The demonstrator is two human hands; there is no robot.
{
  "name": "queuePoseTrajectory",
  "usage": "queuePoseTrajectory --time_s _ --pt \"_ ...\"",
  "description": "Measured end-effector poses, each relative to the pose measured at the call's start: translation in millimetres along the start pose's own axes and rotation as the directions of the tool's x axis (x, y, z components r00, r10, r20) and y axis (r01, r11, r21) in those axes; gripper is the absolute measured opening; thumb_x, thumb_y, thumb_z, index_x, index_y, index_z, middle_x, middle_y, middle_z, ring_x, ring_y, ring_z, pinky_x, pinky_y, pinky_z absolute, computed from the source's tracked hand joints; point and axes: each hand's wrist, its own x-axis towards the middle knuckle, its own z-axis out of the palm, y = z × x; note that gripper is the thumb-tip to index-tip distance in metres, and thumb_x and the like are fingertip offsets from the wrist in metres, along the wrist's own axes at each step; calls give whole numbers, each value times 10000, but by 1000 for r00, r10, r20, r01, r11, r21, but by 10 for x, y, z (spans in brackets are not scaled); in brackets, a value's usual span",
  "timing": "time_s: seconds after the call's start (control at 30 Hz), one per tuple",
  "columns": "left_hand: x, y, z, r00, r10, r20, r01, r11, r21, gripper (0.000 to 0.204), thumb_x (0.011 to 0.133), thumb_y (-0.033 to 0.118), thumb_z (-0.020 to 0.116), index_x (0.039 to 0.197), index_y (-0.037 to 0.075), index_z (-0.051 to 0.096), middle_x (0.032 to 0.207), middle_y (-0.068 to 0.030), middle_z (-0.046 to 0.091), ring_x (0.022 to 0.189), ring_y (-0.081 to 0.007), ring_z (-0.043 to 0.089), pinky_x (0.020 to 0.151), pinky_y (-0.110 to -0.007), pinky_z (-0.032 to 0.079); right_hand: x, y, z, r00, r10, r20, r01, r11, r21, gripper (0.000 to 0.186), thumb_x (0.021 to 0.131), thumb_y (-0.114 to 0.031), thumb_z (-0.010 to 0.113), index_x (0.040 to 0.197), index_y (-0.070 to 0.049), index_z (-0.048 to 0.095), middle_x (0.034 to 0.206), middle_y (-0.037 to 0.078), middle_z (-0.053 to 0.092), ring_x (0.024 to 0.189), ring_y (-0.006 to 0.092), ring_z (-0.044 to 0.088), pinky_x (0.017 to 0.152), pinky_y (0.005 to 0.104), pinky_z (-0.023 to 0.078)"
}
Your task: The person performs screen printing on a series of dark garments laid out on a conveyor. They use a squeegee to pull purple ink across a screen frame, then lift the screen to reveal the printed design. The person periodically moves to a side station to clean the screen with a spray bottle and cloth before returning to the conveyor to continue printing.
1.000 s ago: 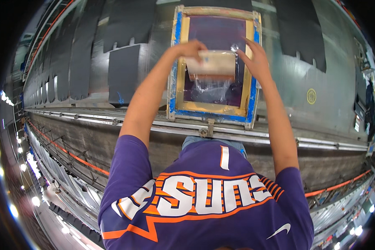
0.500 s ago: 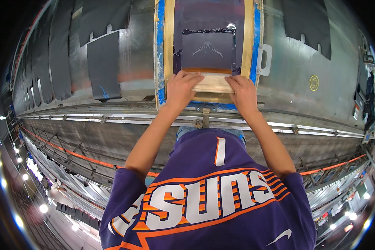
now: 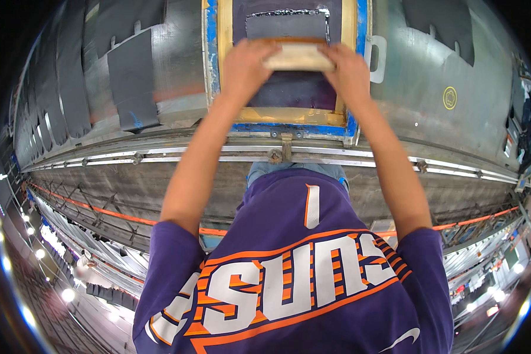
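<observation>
My left hand (image 3: 246,66) and my right hand (image 3: 347,69) are both closed on the two ends of a squeegee (image 3: 300,57) with a pale wooden handle and an orange-brown blade edge. The squeegee lies crosswise over the dark mesh of a printing screen (image 3: 301,115), whose yellowish frame is edged with blue tape. Beyond the blade, a glossy line of dark ink (image 3: 289,12) borders a greyer rectangle. Nearer to me, the mesh (image 3: 295,91) looks dark purple. Motion blurs the hands and the squeegee a little.
Dark fabric pieces (image 3: 131,79) lie on the long metal table to the left, and another piece (image 3: 442,26) lies at the right. A light grey handle (image 3: 377,59) stands beside the screen's right edge. A metal rail (image 3: 336,154) runs along the table's near edge.
Both hands have pushed the squeegee away from me, from the screen's near end further up the mesh. The near part of the mesh is now uncovered, and the view has shifted slightly.
</observation>
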Motion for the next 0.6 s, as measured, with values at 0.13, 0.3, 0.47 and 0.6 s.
queuePoseTrajectory --time_s 0.13,0.3,0.47,0.6 --pt "-648 447 -166 979 -129 156 134 991 -19 477 638 -9 717 1065 200 752 1148 41 719 995 -206 632 778 -375 494 -713 -326 -77 997 58 56 -62 996 63 494 658 4 734 1137 -111 701 1106 35 656 959 262 635 821 384 478" --pt "-1040 584 -168 987 -104 120 112 992 -61 510 636 -4 722 1115 173 744 1148 18 717 1004 -226 630 815 -371 512 -1117 -460 -24 996 55 63 -61 993 99 486 658 -37 756 1138 -91 699 1107 40 660 1014 244 630 825 399 469" --pt "-1065 591 -282 989 -89 115 97 993 -69 504 638 -8 725 1113 162 743 1174 28 705 1062 -225 605 835 -370 484 -927 -297 -348 994 -30 106 -6 946 324 486 756 -212 818 1201 -71 681 1119 82 659 1036 251 621 901 401 474" --pt "-958 715 -353 996 -88 20 89 994 -63 516 647 -2 721 1137 160 733 1217 5 673 1114 -235 583 864 -388 471 -388 732 -355 824 501 -264 -301 782 545 475 837 -332 779 1228 -83 677 1034 124 660 888 241 617 800 349 505"
